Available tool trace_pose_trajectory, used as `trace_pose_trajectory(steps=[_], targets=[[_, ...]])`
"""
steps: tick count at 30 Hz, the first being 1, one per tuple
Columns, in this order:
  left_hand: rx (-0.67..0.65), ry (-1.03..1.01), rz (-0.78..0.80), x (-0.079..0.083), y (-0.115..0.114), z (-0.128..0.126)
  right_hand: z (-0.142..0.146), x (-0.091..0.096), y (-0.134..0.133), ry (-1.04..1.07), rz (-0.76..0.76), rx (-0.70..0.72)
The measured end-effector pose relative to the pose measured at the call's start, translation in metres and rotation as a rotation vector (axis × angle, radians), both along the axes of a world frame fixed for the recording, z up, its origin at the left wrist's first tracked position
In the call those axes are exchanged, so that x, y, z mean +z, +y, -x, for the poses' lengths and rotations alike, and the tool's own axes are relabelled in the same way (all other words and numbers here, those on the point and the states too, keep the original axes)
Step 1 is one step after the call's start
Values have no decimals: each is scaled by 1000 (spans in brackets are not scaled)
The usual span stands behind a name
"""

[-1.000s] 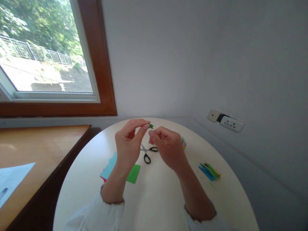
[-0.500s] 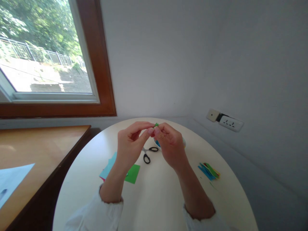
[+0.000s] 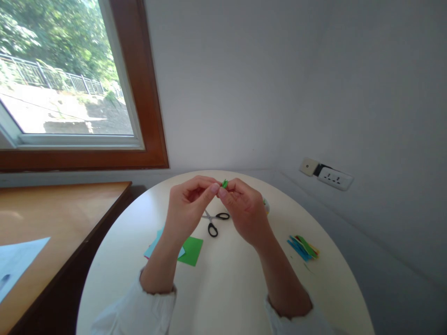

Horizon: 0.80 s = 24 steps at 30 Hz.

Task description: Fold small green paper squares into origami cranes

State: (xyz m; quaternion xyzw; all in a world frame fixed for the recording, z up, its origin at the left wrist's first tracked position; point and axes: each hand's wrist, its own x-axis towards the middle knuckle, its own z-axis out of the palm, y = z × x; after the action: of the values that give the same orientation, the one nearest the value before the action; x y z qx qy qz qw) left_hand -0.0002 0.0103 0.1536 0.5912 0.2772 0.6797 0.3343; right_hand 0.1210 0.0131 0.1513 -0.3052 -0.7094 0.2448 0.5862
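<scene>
- A light blue sheet (image 3: 153,245) overlaps a green sheet (image 3: 194,251) on the table (image 3: 223,293), perhaps kept leftward for easy reach.
- The left hand (image 3: 184,207) pinches a small green piece (image 3: 225,184) between thumb and fingers, raised above the table, presumably for closer view.
- Scissors (image 3: 213,230) lie spread below, handles rightward and nearer, which suits grasping.
- The right hand (image 3: 247,213) pinches the piece's other side, fingers likely steadying something so tiny.
- Coloured strips (image 3: 303,248) lie bunched, seemingly to stay together.

Two hands (image 3: 185,209), one pair of scissors (image 3: 210,218)
</scene>
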Motion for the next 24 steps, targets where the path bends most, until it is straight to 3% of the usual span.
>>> trace_pose_trajectory(steps=[11,24], targets=[[-205,-1,162,5,-2,12,-8,2,-3,-251,-121,-131],[-233,23,196,8,-5,13,-14,4,-6,-310,-128,-84]])
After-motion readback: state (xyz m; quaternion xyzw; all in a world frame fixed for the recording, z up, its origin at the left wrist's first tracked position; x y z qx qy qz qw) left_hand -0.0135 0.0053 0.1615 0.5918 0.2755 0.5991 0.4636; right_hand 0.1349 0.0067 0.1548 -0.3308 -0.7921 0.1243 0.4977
